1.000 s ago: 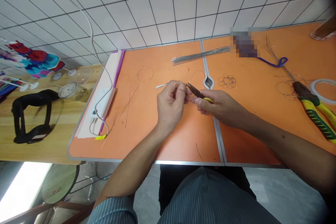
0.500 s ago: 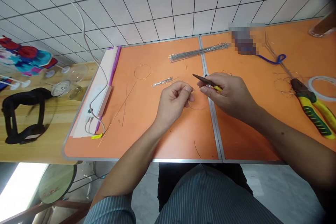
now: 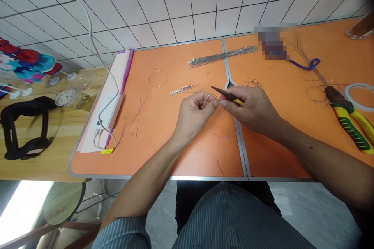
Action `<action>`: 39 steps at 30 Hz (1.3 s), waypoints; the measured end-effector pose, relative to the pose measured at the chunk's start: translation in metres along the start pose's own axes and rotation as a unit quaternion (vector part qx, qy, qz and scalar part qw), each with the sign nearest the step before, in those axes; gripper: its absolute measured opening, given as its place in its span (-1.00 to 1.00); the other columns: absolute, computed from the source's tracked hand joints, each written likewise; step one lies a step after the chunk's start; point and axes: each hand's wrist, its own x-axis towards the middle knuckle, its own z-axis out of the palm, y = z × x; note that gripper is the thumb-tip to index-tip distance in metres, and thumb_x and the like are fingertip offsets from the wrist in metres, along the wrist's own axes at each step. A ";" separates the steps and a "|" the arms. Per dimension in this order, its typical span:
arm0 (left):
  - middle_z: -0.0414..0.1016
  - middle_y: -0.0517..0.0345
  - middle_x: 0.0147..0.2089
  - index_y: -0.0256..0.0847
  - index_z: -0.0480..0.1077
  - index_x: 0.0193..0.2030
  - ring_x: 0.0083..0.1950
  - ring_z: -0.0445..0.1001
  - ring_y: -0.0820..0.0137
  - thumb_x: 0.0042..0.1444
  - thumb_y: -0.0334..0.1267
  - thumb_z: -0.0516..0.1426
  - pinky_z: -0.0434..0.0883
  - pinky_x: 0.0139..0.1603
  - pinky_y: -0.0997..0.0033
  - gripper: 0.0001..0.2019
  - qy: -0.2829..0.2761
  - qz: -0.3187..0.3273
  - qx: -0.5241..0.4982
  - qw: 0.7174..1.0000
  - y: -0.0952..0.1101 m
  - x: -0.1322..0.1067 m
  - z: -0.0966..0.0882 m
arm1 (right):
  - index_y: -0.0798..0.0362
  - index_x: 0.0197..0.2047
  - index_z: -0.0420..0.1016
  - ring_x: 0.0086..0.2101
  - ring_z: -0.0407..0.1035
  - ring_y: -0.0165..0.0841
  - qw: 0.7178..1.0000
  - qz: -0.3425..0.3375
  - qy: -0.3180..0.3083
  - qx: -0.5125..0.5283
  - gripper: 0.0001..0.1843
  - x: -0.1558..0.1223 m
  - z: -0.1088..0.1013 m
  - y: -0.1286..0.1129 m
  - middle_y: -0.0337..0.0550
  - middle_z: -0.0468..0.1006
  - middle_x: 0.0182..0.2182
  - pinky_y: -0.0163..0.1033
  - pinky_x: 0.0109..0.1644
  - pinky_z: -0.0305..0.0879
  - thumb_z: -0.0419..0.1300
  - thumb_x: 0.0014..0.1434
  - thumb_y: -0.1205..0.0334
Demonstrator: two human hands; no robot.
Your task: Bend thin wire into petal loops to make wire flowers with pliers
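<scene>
My left hand (image 3: 193, 114) pinches a piece of thin wire (image 3: 210, 95), bent into a small loop that shows above the fingers. My right hand (image 3: 254, 105) is closed round long-nose pliers (image 3: 222, 92) with dark jaws and a bit of yellow handle showing. The jaws point left, over the wire, and the thumbs of both hands nearly meet there. Whether the jaws touch the wire I cannot tell. Below the hands a thin curved wire (image 3: 216, 134) shows over the orange table (image 3: 163, 124). Just beyond my right hand lie several small wire rings (image 3: 253, 82).
Behind the hands lie a short wire bundle (image 3: 181, 90) and a longer one (image 3: 220, 56). A large wire ring (image 3: 158, 78) and straight wires (image 3: 138, 114) are further left. Green-and-yellow pliers (image 3: 349, 118) and a white ring (image 3: 360, 97) lie at right; a power strip (image 3: 109, 111) at left.
The hands have come closer together. The pliers have tilted and shifted slightly left and down, and the wire loop now stands above my left fingers. The small rings are uncovered.
</scene>
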 end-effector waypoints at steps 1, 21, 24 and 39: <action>0.36 0.24 -0.45 -0.15 0.54 -0.39 -0.43 0.18 0.49 0.15 -0.19 0.41 0.13 -0.43 0.42 -0.81 0.005 0.001 0.005 1.000 0.000 0.000 0.000 | -0.02 -0.33 0.53 -0.41 0.30 -0.32 1.000 0.001 0.001 0.000 -0.77 0.000 0.000 0.000 -0.25 0.47 -0.48 -0.12 -0.27 0.11 0.27 0.38 0.12; 0.48 0.21 -0.45 -0.15 0.58 -0.34 -0.45 0.29 0.48 0.22 -0.12 0.42 0.23 -0.44 0.43 -0.78 -0.006 0.000 -0.007 1.000 -0.001 0.001 -0.004 | -0.01 -0.27 0.61 -0.38 0.35 -0.30 0.997 0.031 0.002 0.069 -0.81 -0.001 -0.002 0.002 -0.23 0.56 -0.43 -0.15 -0.28 0.16 0.28 0.37 0.13; 0.53 0.19 -0.44 -0.15 0.61 -0.28 -0.47 0.29 0.48 0.24 -0.05 0.43 0.25 -0.47 0.43 -0.77 -0.035 -0.034 -0.032 0.998 -0.003 0.003 -0.007 | 0.00 -0.25 0.61 -0.36 0.37 -0.30 0.996 0.041 0.000 0.079 -0.83 0.000 -0.002 0.002 -0.22 0.56 -0.41 -0.15 -0.25 0.19 0.27 0.36 0.14; 0.45 0.19 -0.46 -0.13 0.53 -0.33 -0.50 0.25 0.48 0.24 0.06 0.44 0.20 -0.50 0.40 -0.65 -0.031 -0.076 -0.043 0.996 -0.004 0.008 -0.014 | -0.06 -0.16 0.64 -0.21 0.53 -0.13 0.998 0.023 -0.039 0.035 -0.67 0.001 -0.014 0.018 -0.09 0.71 -0.23 -0.06 -0.14 0.28 0.18 0.54 -0.05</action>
